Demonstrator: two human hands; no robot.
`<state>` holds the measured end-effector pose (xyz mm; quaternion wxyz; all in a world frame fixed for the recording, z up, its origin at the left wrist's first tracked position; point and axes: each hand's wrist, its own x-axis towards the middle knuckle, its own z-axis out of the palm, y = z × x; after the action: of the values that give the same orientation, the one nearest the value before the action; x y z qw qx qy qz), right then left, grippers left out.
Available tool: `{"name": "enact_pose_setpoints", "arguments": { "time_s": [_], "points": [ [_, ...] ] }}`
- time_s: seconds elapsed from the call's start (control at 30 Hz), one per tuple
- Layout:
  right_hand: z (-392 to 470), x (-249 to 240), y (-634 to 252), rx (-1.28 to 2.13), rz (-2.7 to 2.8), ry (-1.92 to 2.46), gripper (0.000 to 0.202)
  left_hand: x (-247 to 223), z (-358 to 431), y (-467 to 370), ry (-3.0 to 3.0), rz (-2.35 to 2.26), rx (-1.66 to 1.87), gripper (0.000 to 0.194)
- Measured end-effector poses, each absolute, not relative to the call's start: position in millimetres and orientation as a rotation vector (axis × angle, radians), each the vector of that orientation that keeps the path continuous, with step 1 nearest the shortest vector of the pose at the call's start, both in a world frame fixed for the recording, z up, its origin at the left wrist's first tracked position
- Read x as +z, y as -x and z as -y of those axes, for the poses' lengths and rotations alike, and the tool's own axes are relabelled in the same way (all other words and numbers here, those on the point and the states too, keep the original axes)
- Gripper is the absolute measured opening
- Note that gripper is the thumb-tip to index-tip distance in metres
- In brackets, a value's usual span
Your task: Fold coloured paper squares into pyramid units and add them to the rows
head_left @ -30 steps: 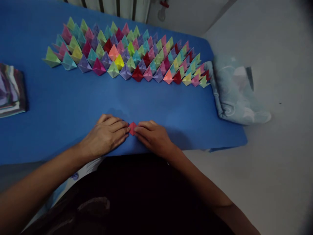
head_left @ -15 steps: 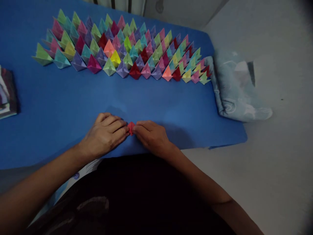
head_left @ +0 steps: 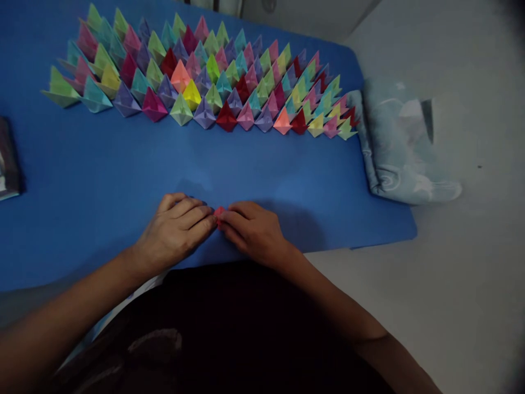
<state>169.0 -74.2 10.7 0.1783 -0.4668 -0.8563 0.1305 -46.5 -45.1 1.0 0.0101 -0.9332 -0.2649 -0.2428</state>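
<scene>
A small piece of folded red paper (head_left: 219, 212) lies between my two hands, close to the near edge of the blue table (head_left: 123, 158). From the left, my left hand (head_left: 176, 230) pinches its side with closed fingertips. My right hand (head_left: 256, 230) grips it from the other side, its thumb and fingers pressed together. The fingers cover much of the paper, so its exact fold is hard to see. Farther back stand rows of small paper boats (head_left: 205, 113) in many colours, apart from both hands.
A folded grey-blue patterned cloth (head_left: 394, 158) rests at the table's right end. At the far left edge is a dark boxy object (head_left: 9, 158), partly cut off. The pale wall (head_left: 484, 230) borders the table on the right.
My right fingers have shifted left over the red paper, so less of it shows. My left hand has barely moved. The view has turned slightly.
</scene>
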Motion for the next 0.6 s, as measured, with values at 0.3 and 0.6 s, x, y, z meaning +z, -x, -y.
{"name": "enact_pose_setpoints", "arguments": {
  "time_s": [0.3, 0.6],
  "points": [
    [71.5, 9.3, -168.7, 0.403, 2.375, 1.343, 0.027, 4.6, 38.0, 43.3, 2.987, 0.89, -0.777, 0.016],
    [72.0, 9.0, -170.1, 0.526, 2.202, 1.441, 0.026, 9.6, 38.4, 41.0, 3.06, 1.143, -0.741, 0.027]
  ]
}}
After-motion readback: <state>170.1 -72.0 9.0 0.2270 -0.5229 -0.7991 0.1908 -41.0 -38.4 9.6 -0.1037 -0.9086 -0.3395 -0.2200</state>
